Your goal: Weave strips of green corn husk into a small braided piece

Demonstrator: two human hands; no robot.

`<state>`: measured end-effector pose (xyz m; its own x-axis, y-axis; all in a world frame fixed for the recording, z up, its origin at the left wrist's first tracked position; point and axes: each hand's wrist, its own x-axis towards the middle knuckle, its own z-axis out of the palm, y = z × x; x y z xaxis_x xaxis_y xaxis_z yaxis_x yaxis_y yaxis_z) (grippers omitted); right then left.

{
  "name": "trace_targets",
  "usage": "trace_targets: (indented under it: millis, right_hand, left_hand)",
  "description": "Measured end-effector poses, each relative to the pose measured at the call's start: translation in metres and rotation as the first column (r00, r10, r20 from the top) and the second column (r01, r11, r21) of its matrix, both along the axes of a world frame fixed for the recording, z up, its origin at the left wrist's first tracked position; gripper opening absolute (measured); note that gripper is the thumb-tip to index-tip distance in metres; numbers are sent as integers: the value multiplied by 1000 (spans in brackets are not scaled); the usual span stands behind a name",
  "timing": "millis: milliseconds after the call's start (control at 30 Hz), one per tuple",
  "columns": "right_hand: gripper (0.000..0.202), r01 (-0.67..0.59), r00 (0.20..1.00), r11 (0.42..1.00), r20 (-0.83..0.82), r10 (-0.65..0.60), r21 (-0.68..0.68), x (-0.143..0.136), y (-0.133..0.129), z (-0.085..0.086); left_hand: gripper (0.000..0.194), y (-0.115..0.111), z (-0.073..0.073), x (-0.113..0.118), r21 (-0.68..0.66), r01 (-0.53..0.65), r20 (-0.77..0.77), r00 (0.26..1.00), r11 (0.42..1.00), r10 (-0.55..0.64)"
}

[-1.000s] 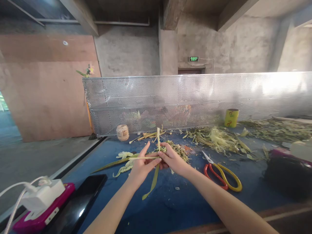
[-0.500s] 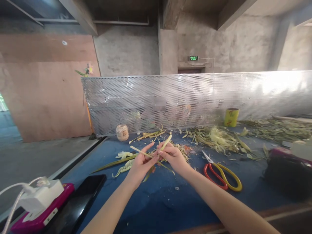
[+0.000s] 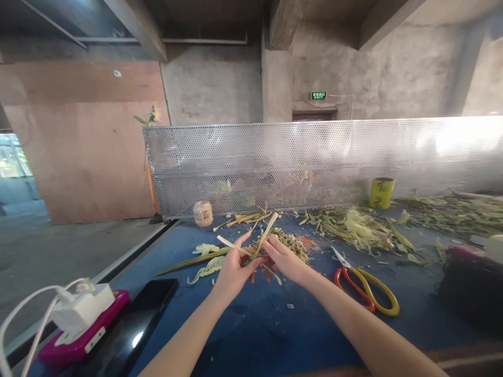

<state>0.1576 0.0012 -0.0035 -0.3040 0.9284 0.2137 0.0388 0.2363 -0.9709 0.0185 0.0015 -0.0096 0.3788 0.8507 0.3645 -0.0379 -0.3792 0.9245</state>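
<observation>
Pale green-yellow leaf strips (image 3: 269, 228) cross between my two hands, above the middle of the blue tabletop (image 3: 251, 324). My left hand (image 3: 238, 263) pinches the strips from the left, thumb against fingers, and one flat end sticks out past its index finger. From the other side my right hand (image 3: 282, 257) is closed on the same strips, a broad one standing up at its fingertips and a thin end hanging below. The crossing itself is partly covered by the fingers. Left of my hands lie braided pale pieces (image 3: 209, 268) and a long green stalk (image 3: 188, 263).
Scissors (image 3: 363, 285) with red and yellow handles lie to the right. Behind are a ball of twine (image 3: 203, 213), a heap of dried leaves (image 3: 357, 228), a yellow roll (image 3: 381, 192) and a perforated metal screen (image 3: 236, 152). A phone (image 3: 137, 319) and a magenta power strip (image 3: 88, 335) are front left.
The whole view has shifted slightly, so the scene sits farther right. My fingers have moved around the strips, which spread in a wider V; both hands keep hold.
</observation>
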Motion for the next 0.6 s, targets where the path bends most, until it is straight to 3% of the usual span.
trace_targets:
  millis: [267, 433, 600]
  right_hand:
    - [17, 70, 950, 973, 282, -132, 219, 0, -4, -6]
    - [21, 109, 933, 944, 296, -206, 313, -1, -7, -4]
    - [26, 115, 930, 944, 299, -212, 310, 0, -9, -1]
  left_hand:
    - [68, 4, 2, -3, 29, -19, -91, 996, 999, 21]
    - [71, 3, 6, -2, -37, -37, -16, 999, 999, 36]
    - [68, 3, 9, -5, -90, -10, 19, 1000, 996, 12]
